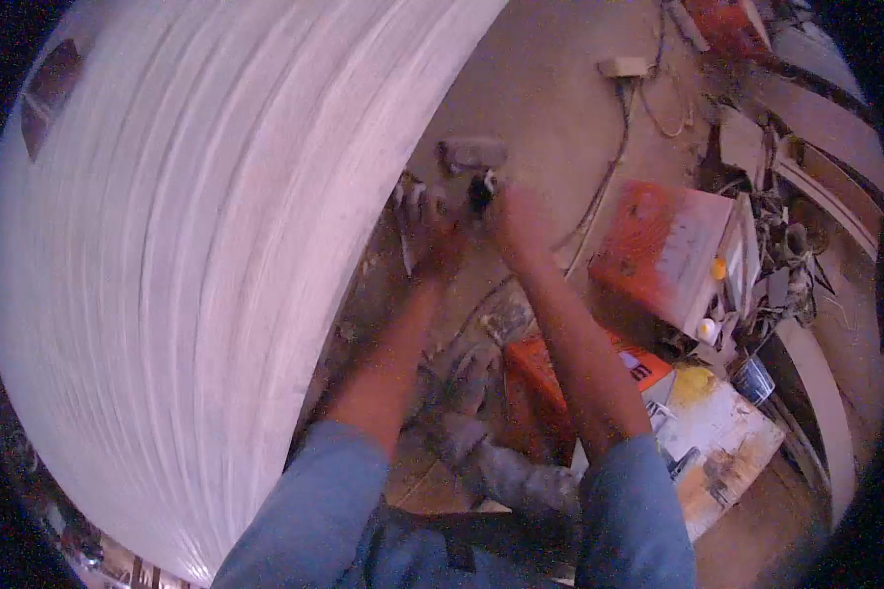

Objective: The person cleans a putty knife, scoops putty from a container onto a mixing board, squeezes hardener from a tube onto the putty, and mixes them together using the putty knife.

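Where R hand (514, 214) is hovering, small dark piece (481, 189) is showing

Head view: piece is sitting just beside R hand, near dusty block (473, 154); L hand (444, 236) is hanging by ribbed white sheet (226, 216). Fingers are blurring, both hands: can't tell if spread or gripping. Piece is prob. handling light + stiff, maybe dusty-slick; mid-body's looking best for hold.

The white panel (246, 216) looks ridged and matt, the floor (550, 88) dusty, the blue sleeves (309, 501) matt cloth.
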`<state>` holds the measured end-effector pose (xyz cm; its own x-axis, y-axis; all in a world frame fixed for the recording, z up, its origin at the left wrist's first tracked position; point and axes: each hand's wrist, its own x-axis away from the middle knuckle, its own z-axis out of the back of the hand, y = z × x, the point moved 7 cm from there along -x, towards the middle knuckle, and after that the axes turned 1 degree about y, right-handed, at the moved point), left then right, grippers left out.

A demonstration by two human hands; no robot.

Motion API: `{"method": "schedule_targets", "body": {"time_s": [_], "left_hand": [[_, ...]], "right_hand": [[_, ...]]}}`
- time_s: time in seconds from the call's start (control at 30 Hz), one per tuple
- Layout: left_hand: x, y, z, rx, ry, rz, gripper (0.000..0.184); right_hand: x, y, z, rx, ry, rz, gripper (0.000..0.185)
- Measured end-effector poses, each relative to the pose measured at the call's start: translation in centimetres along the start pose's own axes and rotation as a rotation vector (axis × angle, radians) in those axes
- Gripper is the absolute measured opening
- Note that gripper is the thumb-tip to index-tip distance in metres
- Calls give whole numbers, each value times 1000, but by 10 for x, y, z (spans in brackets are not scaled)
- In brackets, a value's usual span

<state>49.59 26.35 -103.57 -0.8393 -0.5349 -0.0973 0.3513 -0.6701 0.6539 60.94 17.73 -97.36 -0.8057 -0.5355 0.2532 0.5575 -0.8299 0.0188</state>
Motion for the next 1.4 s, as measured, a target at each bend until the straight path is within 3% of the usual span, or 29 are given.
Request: {"method": "schedule_targets", "body": {"time_s": [0.07,0.1,0.17,0.23,0.3,0.33,0.4,0.47,0.5,0.57,0.63,0.7,0.8,0.83,0.9,0.93,1.0,1.07,1.1,1.13,1.2,1.23,1.3,1.33,1.4], "left_hand": [[-29,0,9,-71,70,-15,30],[-26,-5,7,-24,-5,13,30],[-19,0,17,24,-107,53,31],[-26,5,22,-171,-176,109,30],[-25,1,12,56,-57,134,33],[-24,-4,7,63,-74,73,35],[-12,-10,-11,71,-114,35,37],[1,-20,-19,132,126,188,40],[5,-13,-15,165,207,231,40],[-19,4,-3,-252,-237,-16,40],[-30,0,15,5,-313,99,37],[-22,3,24,-148,-130,80,33],[-18,-6,11,-99,-64,164,33],[-28,-10,15,-89,-23,198,32],[-23,-6,19,-12,-132,136,34],[-21,-7,16,14,-169,115,35],[-22,-4,11,-33,-227,97,40],[-28,14,27,-39,-136,88,43],[-32,9,30,-60,-95,104,44],[-31,1,27,-79,-53,120,46],[-18,-6,15,-110,-9,78,49],[-7,-7,14,-119,-8,61,50],[-21,16,27,-110,-255,85,47],[-34,14,26,-123,-356,98,45],[-27,2,8,-185,-306,116,44]], "right_hand": [[-11,-16,4,219,-58,119,15],[-18,-22,0,288,-79,167,14],[-15,-10,-10,142,-102,55,13],[-2,-8,4,49,-131,36,13],[-15,-17,19,14,-97,91,13],[-8,-31,23,166,110,171,14],[-3,-36,16,312,289,252,15],[-18,-3,-1,-123,-78,31,19],[-5,6,4,-108,-66,16,19],[-3,-4,-6,235,13,140,23],[-13,-11,-16,296,-28,186,24],[-21,-7,-18,194,-167,154,24],[-21,-16,6,127,-252,106,24],[0,-50,38,90,279,47,25],[23,-51,61,39,774,-27,25],[-13,-29,33,6,297,12,24],[-13,-19,5,-30,-180,35,24],[-17,-35,19,281,-133,229,21],[-17,-40,18,277,-122,241,21],[-6,-48,24,293,126,274,20],[2,-43,19,295,346,302,20],[-17,-26,2,216,62,212,20],[-24,1,5,166,-187,104,20],[-33,2,8,184,-156,101,20],[-35,-6,-10,205,-149,110,20]]}}
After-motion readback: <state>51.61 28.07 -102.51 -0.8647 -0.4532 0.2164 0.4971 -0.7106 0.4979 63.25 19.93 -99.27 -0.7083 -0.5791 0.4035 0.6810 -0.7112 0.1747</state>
